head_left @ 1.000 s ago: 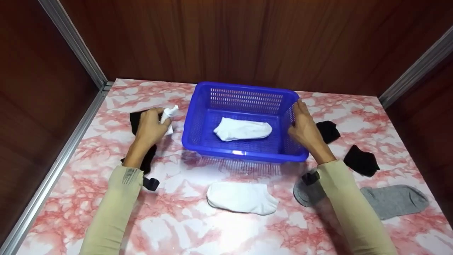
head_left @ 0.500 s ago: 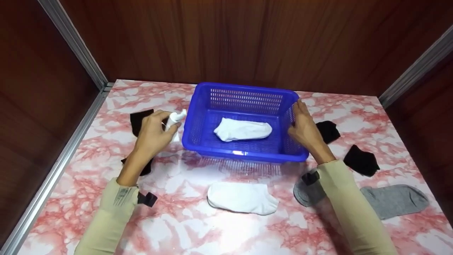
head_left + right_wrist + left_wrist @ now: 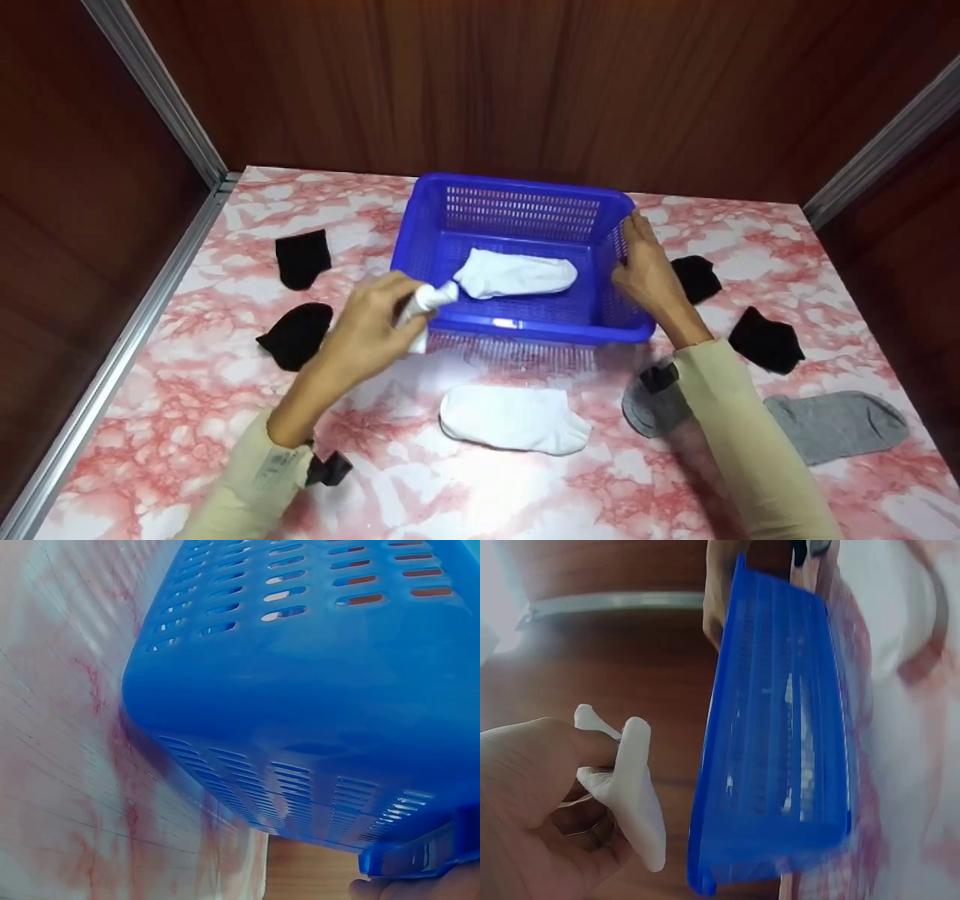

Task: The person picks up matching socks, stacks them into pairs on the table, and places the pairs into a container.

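Note:
My left hand (image 3: 367,326) pinches a bunched white sock (image 3: 427,298) between thumb and fingers, over the near left corner of a blue plastic basket (image 3: 525,182). In the left wrist view the held sock (image 3: 636,795) hangs folded beside the basket's wall. My right hand (image 3: 645,270) grips the basket's right rim; its fingertips (image 3: 371,889) show at the rim in the right wrist view. Inside the basket lies one flat white sock (image 3: 517,274). Another white sock (image 3: 514,420) lies on the table in front of it.
Two black socks (image 3: 304,259) lie on the left of the marbled table (image 3: 187,360). Two more black socks (image 3: 766,341) lie on the right. Grey socks (image 3: 836,425) lie at the near right, one partly under the right sleeve. A wood panel (image 3: 480,90) stands behind the basket.
My left hand has carried the white sock right and nearer, from beside the black socks to the basket's near left corner. The black socks at left are uncovered. My right hand has stayed.

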The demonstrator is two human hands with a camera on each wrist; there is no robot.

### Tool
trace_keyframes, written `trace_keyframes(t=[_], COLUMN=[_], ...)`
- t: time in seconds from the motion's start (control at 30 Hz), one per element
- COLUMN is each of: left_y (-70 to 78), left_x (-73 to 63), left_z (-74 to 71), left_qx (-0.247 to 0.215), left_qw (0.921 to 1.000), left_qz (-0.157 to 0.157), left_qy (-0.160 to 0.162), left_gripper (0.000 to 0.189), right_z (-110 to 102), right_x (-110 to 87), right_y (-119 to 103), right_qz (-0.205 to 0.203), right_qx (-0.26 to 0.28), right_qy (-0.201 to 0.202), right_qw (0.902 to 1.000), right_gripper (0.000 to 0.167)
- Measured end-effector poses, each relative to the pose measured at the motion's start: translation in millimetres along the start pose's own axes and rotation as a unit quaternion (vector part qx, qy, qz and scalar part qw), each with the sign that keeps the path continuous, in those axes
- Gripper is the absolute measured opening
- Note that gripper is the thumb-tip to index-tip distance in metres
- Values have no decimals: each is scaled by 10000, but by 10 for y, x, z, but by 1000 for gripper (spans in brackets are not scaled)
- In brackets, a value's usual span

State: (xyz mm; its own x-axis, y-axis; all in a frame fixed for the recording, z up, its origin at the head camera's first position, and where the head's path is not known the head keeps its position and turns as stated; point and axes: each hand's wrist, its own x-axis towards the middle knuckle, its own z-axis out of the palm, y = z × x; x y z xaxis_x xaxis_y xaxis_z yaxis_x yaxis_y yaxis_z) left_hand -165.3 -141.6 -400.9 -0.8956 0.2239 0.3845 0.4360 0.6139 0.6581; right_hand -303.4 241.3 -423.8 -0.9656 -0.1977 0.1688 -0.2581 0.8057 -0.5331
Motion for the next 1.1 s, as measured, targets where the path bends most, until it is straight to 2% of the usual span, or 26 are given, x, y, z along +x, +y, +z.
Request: trace_keyframes(t=[0.17,0.3,0.4,0.5,0.6,0.7,0.77,0.87,0.97,1.1], left_y=[149,229,271,289,289,275,258,233,213,189], left_x=[-76,-125,-154,-184,-216,-255,-286,-331,-363,-377], left_z=[152,266,365,468,577,693,780,892,963,981], left_qx=[-114,-110,-65,-22,43,105,107,48,13,-98], left_qw=[9990,9967,9938,9904,9864,9816,9786,9751,9722,9702], left_qz=[376,679,898,1013,998,974,990,1029,1042,973], left_qy=[-226,-422,-648,-937,-1304,-1638,-1799,-1962,-2097,-2217], left_gripper=[17,15,16,19,21,23,26,30,33,32], right_z=[-47,-151,-206,-185,-92,63,185,373,512,575], right_x=[-68,-252,-490,-763,-1049,-1297,-1419,-1539,-1602,-1636], right_y=[-64,-239,-405,-568,-687,-752,-762,-753,-743,-706], right_qz=[-33,-260,-708,-1324,-1844,-2186,-2274,-2227,-2081,-2138], right_qx=[330,590,751,919,1158,1415,1562,1556,1446,1472], right_qy=[629,1267,1750,1866,1354,445,-221,-959,-1312,-1178], right_qw=[9975,9898,9791,9691,9666,9645,9609,9576,9584,9585], right_gripper=[59,42,30,19,16,16,18,25,28,14])
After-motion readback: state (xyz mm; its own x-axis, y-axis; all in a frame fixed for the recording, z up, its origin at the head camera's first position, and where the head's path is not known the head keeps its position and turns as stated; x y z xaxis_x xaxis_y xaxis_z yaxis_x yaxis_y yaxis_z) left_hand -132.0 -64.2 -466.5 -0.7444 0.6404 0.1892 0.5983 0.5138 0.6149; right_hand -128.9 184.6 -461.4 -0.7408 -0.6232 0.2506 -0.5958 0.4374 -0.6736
